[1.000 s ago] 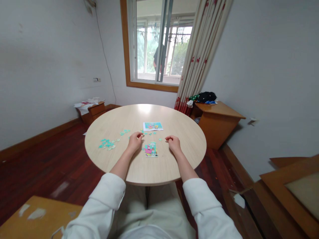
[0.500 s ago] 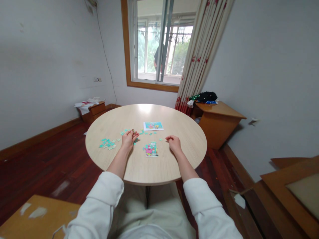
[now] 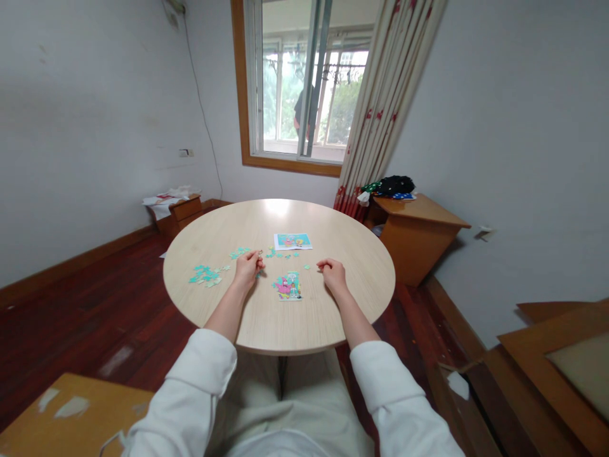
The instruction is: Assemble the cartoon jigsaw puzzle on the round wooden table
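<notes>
Jigsaw puzzle partly joined, loose pieces unplaced; my left hand pinches a small piece, right hand curled, fingers together.

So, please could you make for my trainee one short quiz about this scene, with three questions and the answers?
1. In which hand can a puzzle piece be seen?
2. True or false: the picture sheet lies apart from the partly built puzzle.
3. Where is the largest group of loose pieces?
a) left of the left hand
b) between the hands
c) right of the right hand

Key: 1. the left hand; 2. true; 3. a
</notes>
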The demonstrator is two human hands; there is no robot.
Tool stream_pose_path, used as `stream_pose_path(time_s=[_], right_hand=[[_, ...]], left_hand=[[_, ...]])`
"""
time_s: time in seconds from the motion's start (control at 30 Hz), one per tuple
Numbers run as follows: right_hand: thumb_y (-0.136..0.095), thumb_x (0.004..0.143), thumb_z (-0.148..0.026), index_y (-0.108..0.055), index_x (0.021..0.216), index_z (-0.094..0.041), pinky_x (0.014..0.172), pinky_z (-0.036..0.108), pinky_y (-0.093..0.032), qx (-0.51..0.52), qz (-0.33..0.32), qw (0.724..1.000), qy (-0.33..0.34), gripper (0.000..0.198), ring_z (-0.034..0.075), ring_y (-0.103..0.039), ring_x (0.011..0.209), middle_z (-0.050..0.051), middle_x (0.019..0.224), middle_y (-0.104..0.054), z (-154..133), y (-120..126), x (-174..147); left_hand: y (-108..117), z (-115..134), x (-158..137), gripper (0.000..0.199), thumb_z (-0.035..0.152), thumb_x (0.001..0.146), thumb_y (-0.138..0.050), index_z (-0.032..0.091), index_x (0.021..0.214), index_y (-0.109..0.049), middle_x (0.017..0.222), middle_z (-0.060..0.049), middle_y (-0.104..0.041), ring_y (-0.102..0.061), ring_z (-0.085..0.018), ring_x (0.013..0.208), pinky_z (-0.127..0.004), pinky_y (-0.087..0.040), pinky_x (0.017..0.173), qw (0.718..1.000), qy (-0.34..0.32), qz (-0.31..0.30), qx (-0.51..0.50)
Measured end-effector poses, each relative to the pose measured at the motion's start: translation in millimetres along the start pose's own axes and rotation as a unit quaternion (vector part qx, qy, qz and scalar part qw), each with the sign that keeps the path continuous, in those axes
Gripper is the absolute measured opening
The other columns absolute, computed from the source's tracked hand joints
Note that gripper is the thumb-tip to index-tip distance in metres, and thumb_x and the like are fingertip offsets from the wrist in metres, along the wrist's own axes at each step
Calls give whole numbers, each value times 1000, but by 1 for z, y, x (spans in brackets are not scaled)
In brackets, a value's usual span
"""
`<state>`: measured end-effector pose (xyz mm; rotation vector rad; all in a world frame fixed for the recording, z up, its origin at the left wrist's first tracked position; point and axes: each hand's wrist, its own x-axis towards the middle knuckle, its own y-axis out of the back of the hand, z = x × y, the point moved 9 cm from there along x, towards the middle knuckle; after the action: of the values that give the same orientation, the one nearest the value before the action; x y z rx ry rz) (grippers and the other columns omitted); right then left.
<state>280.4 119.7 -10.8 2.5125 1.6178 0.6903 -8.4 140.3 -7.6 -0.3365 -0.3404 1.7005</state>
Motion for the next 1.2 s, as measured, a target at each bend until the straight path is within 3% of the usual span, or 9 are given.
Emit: stream_pose_path(time_s=[0.17,0.27,0.4,0.53,0.7,0.9,1.1,1.2], right_hand=[[-37,65,-16,-62,62,-18,66,29,-45,-37,16,999,28,25,16,-58,66,2,67,-65,-21,5,-8],[-38,68,-15,-61,64,-19,73,30,-45,-62,1,991,122,23,16,-57,72,3,73,-65,-49,1,-20],[-41,72,-14,-63,73,-18,76,30,-44,-90,-59,970,217,22,17,-57,76,5,77,-65,-75,-18,-40],[-45,78,-16,-64,81,-19,79,30,-43,-108,-126,951,262,20,16,-56,78,6,83,-66,-89,-38,-57],[-45,85,-26,-65,83,-19,76,29,-42,-101,-169,941,274,21,15,-56,76,6,84,-67,-98,-49,-69],[-49,84,-29,-63,70,-18,67,26,-40,-120,-202,932,275,23,13,-52,65,3,69,-63,-100,-54,-74],[-55,80,-29,-65,82,-19,68,25,-41,-84,-210,939,260,15,12,-54,67,2,72,-64,-99,-53,-74],[-55,80,-29,-63,70,-18,66,25,-41,-92,-219,937,258,16,12,-53,65,1,68,-62,-96,-57,-73]], left_hand=[[-17,-1,-7,20,27,70,-67,10,72,-58,51,7,-44,-39,-2,40,-17,-38,43,997,4,-74,33],[-32,-6,-14,25,30,64,-73,9,70,-60,52,5,-46,-41,-3,42,-19,-39,45,988,20,-142,52],[-46,-13,-24,29,31,59,-77,9,71,-63,54,3,-51,-47,-6,46,-22,-44,50,972,39,-215,84],[-54,-19,-31,27,27,58,-78,9,76,-68,59,0,-57,-53,-8,51,-27,-48,58,956,53,-269,100],[-60,-23,-37,29,26,56,-79,8,77,-69,66,-6,-65,-59,-13,59,-28,-47,61,941,55,-313,113],[-61,-22,-42,33,27,52,-81,10,75,-66,58,-4,-63,-58,-11,53,-26,-46,56,938,65,-320,117],[-63,-21,-45,29,28,53,-80,10,69,-63,55,-4,-63,-59,-13,52,-26,-47,55,932,55,-327,149],[-62,-23,-44,29,27,55,-79,11,71,-62,55,-4,-63,-60,-14,52,-28,-49,56,933,61,-322,149]])
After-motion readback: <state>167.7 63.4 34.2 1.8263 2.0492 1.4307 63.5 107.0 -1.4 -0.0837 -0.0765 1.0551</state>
